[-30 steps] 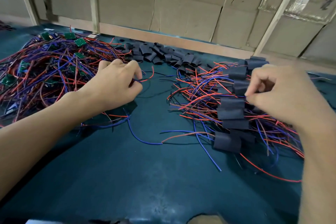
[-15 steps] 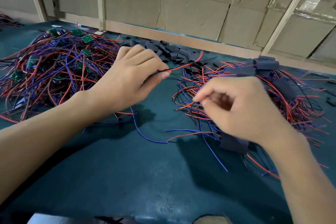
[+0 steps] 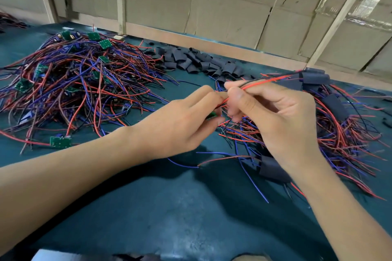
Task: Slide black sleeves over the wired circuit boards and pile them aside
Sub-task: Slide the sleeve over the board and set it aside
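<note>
My left hand grips a small green circuit board whose edge shows between its fingers. Just to its right, my right hand pinches that board's red and black wires, which run up and to the right. The two hands meet over the middle of the green table. A tangle of bare wired boards lies at the left. Loose black sleeves lie in a row at the back. Sleeved boards are piled at the right.
A single wired board lies apart near my left forearm. One sleeved board sits under my right wrist. Cardboard panels and wooden battens form a wall right behind the table.
My right hand has left the sleeved pile and come left to meet my left hand, taking hold of the red and black wires. My left hand moved right with the board.
</note>
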{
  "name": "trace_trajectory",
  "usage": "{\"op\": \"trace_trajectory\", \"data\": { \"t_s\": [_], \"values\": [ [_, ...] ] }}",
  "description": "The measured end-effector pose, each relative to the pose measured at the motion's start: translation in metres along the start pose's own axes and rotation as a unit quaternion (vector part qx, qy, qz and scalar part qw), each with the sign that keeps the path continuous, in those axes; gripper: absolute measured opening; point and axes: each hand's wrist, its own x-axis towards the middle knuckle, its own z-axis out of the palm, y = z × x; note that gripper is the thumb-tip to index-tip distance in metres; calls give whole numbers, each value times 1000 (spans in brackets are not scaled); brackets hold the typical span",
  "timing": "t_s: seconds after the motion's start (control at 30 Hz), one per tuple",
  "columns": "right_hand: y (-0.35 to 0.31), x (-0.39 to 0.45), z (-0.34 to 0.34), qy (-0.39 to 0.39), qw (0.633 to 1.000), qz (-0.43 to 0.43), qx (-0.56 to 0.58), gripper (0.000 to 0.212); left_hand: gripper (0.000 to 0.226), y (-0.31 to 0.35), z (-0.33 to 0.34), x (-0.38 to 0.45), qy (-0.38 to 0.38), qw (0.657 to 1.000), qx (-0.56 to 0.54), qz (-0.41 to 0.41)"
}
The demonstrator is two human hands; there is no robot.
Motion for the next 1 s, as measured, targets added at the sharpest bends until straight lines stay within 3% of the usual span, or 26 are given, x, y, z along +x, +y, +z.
{"op": "trace_trajectory", "data": {
  "t_s": [0.07,0.17,0.3,0.43,0.5,0.6,0.77,0.9,1.0],
  "values": [
    [0,-2,7,49,997,-51,8,12,48,0,1,1,-4,1000,-4,-11],
    [-3,2,6,118,983,-55,126,18,64,-5,1,3,-19,999,-1,-42],
    [-9,13,-10,164,972,-56,158,20,39,-14,1,-5,-85,995,31,-43],
    [-14,16,-15,192,952,-12,236,29,52,-14,2,-7,-162,981,101,-37],
    [-16,17,-17,200,942,36,268,28,55,-10,0,-7,-174,981,85,-16],
    [-17,18,-19,199,947,74,240,33,52,-9,-12,-2,-150,987,5,-56],
    [-9,14,-11,153,961,99,207,29,18,-44,-23,13,83,987,20,-135],
    [4,2,6,92,994,50,17,26,18,-97,-23,36,62,971,82,-215],
    [9,-11,17,31,988,-54,-141,26,25,-137,-20,58,-7,968,141,-209]
  ]
}}
